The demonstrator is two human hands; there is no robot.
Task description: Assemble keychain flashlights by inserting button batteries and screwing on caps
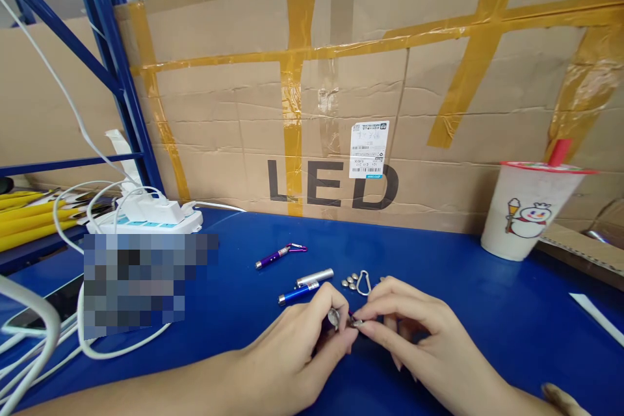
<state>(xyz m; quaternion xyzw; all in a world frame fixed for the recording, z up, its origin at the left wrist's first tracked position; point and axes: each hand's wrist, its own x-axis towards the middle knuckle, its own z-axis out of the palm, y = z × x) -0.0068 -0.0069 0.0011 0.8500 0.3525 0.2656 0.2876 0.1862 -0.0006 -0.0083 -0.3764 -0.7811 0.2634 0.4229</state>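
My left hand (305, 348) is closed around a small tube with a round silver end (333, 318); the fingers hide most of it. My right hand (429, 328) pinches a tiny metal piece (357, 323) between thumb and forefinger, right at the left fingertips. Whether that piece is joined to the tube I cannot tell. Just beyond the hands lie a blue penlight (298, 293) and a silver tube (314, 277). Several silver button cells (349, 282) rest beside a silver carabiner clip (363, 283). Farther back is a purple penlight (273, 257) with a purple clip.
A lidded drink cup (517, 214) with a red straw stands at the right. On the left are a white power strip (146, 221), looping white cables (92, 354) and a phone (49, 305). A large cardboard box (219, 123) walls off the blue table's (219, 312) back.
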